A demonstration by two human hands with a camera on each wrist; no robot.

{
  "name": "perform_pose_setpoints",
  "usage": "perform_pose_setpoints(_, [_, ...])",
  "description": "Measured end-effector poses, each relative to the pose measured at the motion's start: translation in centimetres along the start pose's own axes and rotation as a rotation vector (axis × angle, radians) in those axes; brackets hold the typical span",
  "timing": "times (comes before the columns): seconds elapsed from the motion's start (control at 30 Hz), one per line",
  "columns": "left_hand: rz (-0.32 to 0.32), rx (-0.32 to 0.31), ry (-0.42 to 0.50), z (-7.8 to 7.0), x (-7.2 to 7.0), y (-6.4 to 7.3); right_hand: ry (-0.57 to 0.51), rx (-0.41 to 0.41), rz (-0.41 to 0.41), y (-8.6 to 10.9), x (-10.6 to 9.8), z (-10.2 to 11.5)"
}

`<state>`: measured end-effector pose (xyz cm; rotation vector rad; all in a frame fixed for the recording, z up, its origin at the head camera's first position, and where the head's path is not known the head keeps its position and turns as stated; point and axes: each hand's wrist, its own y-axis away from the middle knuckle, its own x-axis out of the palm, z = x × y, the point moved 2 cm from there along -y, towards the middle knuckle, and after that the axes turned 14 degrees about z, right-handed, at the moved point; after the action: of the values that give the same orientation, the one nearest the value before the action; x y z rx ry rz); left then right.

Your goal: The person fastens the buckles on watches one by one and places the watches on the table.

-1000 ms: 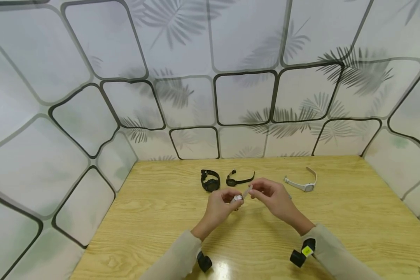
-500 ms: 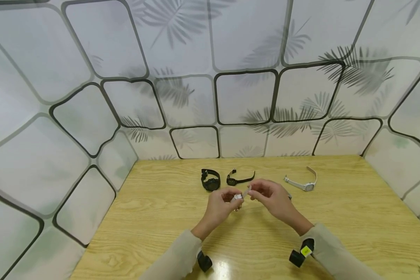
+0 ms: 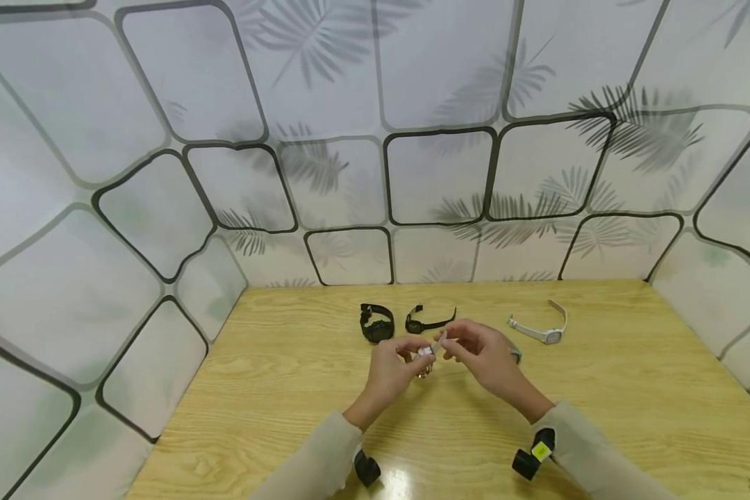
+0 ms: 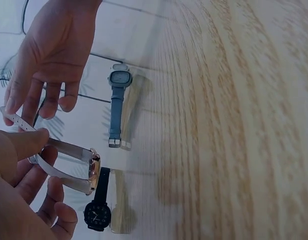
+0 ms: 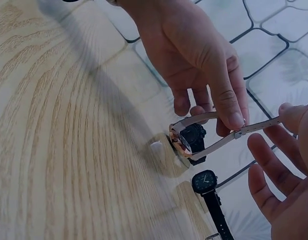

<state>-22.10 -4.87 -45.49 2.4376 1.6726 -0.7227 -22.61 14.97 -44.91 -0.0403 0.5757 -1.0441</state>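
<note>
A wristwatch (image 4: pixel 68 150) with a pale strap and rose-gold case hangs over the table, its strap bent into a loop. My left hand (image 3: pixel 390 371) pinches the strap near the buckle (image 5: pixel 237 134) between thumb and fingers. The free strap end (image 4: pixel 16 119) pokes out past the buckle, and my right hand (image 3: pixel 490 354) pinches it by the tip. The case hangs below my left fingers; its dial is turned mostly away in the left wrist view.
On the wooden table (image 3: pixel 275 417) lie a chunky black watch (image 3: pixel 378 332), a slim black watch (image 3: pixel 415 325) and a white watch (image 3: pixel 551 337). A grey-blue watch (image 4: pixel 118 80) is partly hidden behind my right hand in the head view. A patterned curtain (image 3: pixel 437 173) encloses the table.
My right hand has shifted slightly left and inward, uncovering more of the grey-blue watch. My left hand stays nearly still, with the watch in the same grip.
</note>
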Motion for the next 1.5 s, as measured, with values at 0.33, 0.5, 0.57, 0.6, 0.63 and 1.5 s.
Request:
perform_pose_setpoints(0.33, [-0.020,-0.052,0.100,0.2,0.1,0.1,0.027,0.014,-0.060,0.1,0.1,0.0])
perform_pose_setpoints(0.5, [-0.028,-0.058,0.045,0.1,0.1,0.1,0.037,0.015,-0.073,0.1,0.2,-0.2])
perform_pose_setpoints(0.57, [-0.012,-0.055,0.051,0.1,0.1,0.1,0.038,0.018,-0.074,0.1,0.1,-0.3])
perform_pose_setpoints(0.6, [0.001,-0.051,0.063,0.1,0.1,0.1,0.038,0.022,-0.075,0.1,0.1,-0.3])
perform_pose_setpoints(0.63, [0.016,-0.046,0.074,0.1,0.1,0.1,0.039,0.028,-0.075,0.1,0.1,-0.4])
perform_pose_setpoints(1.5, [0.052,0.033,0.260,0.5,-0.2,0.1,0.066,-0.012,-0.127,0.1,0.4,0.0])
